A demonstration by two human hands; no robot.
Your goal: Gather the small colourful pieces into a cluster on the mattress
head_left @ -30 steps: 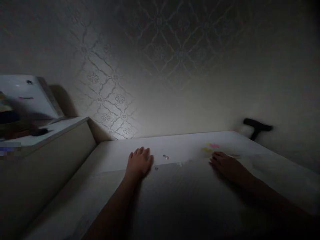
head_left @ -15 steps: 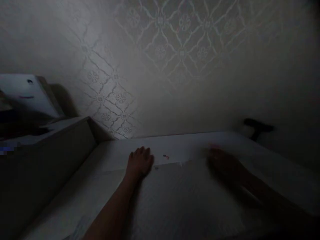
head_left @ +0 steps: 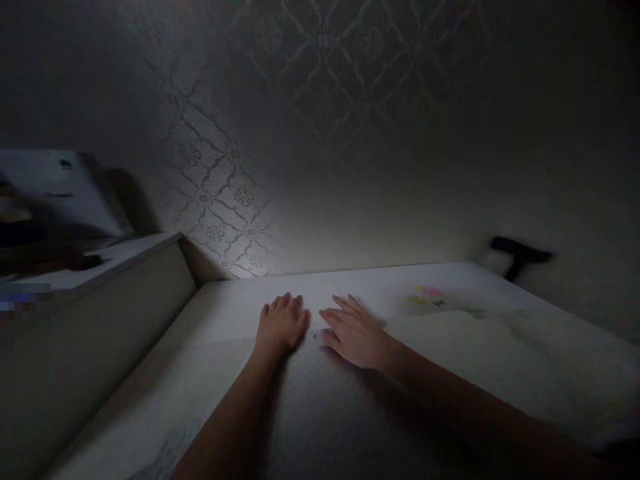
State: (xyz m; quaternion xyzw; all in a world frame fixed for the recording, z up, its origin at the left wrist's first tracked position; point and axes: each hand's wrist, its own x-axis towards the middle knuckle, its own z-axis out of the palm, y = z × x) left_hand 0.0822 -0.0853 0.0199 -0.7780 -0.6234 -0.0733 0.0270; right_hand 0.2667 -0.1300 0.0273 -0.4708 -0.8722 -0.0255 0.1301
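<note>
My left hand (head_left: 283,325) lies palm down on the white table top (head_left: 235,293), fingers slightly bent and apart, with nothing seen in it. To its right, my right hand (head_left: 357,333) is spread low over the table with its fingers apart. Between the two hands sits a tiny dark, shiny piece (head_left: 315,335), too small to name. Beyond the right hand lie small pink pieces (head_left: 432,291), yellow pieces (head_left: 416,299) and a grey piece (head_left: 439,304). What lies under the right palm is hidden.
A pale, thin sheet (head_left: 450,347) covers the table's near part. On the left, a raised cabinet (head_left: 125,300) carries a white box (head_left: 75,190). Patterned wallpaper (head_left: 240,193) rises behind the table. A black T-shaped object (head_left: 520,253) stands at the right edge. Light is dim.
My right hand has moved left from the small coloured pieces to beside my left hand, and now covers the spot where tiny shiny pieces lay. My left hand has stayed put.
</note>
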